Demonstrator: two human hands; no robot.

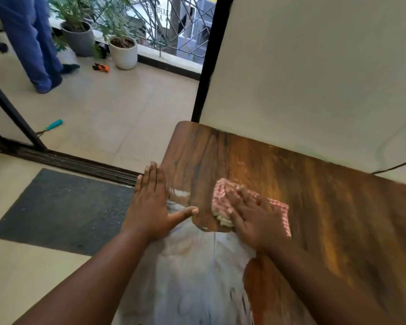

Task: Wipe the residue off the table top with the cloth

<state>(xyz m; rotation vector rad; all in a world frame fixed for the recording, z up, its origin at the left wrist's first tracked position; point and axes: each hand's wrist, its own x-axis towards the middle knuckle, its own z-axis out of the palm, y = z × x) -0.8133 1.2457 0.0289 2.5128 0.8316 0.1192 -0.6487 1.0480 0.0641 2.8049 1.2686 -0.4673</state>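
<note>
A dark wooden table top runs from the wall toward me. A white film of residue covers its near left part, with a small patch by the left edge. My right hand lies flat with spread fingers on a red-and-white checked cloth and presses it on the wood at the rim of the residue. A pale clump sits under the cloth's near edge. My left hand is held flat with straight fingers at the table's left edge, its thumb reaching onto the top.
A cream wall backs the table, with a black cable at the right. Left of the table are a dark doormat, a sliding-door track, potted plants, a teal-handled tool and a person in blue trousers.
</note>
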